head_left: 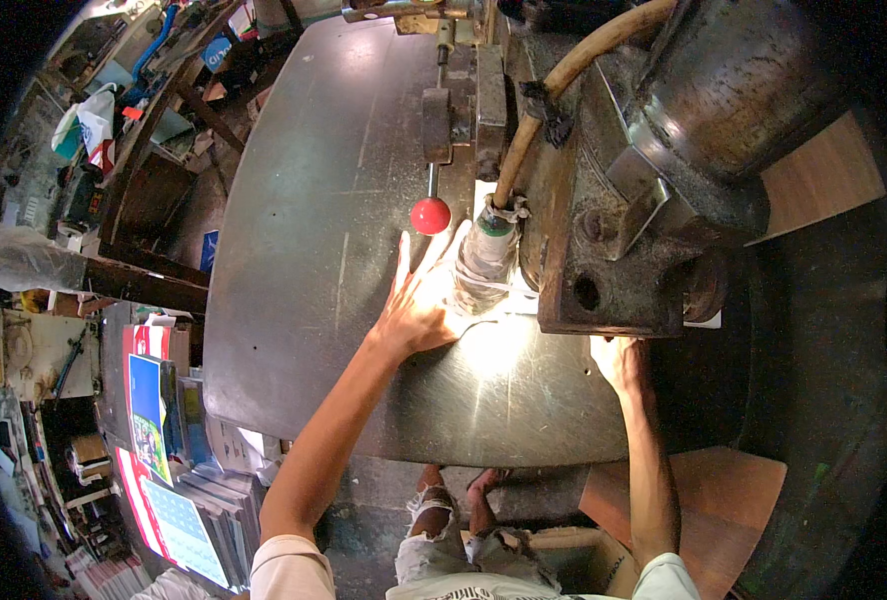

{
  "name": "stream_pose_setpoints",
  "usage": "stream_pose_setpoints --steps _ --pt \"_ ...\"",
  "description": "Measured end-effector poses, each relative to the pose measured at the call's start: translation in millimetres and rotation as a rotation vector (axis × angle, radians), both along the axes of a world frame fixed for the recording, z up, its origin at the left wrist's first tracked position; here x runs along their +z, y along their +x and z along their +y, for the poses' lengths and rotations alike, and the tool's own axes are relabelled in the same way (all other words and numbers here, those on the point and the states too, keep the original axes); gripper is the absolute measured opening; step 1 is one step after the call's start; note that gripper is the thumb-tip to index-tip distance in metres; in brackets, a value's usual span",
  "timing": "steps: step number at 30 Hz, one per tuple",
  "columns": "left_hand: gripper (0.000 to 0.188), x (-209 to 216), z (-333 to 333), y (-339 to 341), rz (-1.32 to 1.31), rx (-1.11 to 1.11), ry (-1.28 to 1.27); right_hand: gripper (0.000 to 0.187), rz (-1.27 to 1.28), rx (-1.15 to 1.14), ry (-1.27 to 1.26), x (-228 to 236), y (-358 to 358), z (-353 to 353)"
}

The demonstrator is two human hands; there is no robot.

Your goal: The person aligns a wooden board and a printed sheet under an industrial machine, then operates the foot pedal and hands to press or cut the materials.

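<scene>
My left hand (419, 308) lies on the metal table (294, 260) with its fingers stretched out and spread. Its fingertips are just below a red ball knob (431, 216) on a metal rod. Right beside it is a lamp (488, 250) wrapped in tape, which throws a bright glare on the table. My right hand (619, 362) reaches under the front edge of a heavy, dark machine head (604, 290), and its fingers are hidden there. White paper (526, 302) shows in part beneath the machine, between my two hands; the glare blurs its outline.
A tan hose (584, 62) curves from the lamp over the machine, beside a large metal cylinder (754, 80). Stacked printed calendars (179, 525) stand at the left. Brown boards (714, 510) lean below the table at the right. Cluttered shelves (94, 130) line the far left.
</scene>
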State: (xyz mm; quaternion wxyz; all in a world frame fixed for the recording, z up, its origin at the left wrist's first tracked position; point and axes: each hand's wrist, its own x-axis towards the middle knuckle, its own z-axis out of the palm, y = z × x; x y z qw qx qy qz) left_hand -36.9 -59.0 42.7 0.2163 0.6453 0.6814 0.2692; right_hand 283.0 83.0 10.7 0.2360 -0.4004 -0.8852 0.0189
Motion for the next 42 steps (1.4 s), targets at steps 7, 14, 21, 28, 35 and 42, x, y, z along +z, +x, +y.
stream_pose_setpoints --steps 7,14,21,28,35,42 --pt "0.063 -12 9 -8 0.286 -0.017 0.141 0.017 0.002 0.008 0.110 -15 -3 8" --pt "0.097 -1 18 -12 -0.001 -0.055 0.131 0.017 0.001 -0.028 0.110 -25 1 15" --pt "0.096 -9 28 -20 -0.030 -0.091 0.196 0.083 -0.053 0.025 -0.111 -36 6 27" --pt "0.093 -26 34 -27 -0.017 -0.141 0.296 0.036 0.045 0.005 0.030 -21 -4 20" --pt "0.096 -55 49 -47 0.323 -0.151 0.021 0.055 -0.020 0.080 -0.047 -3 -18 20" --pt "0.135 -119 64 -69 0.162 -0.282 0.263 0.054 0.107 0.014 -0.027 -19 -12 15"
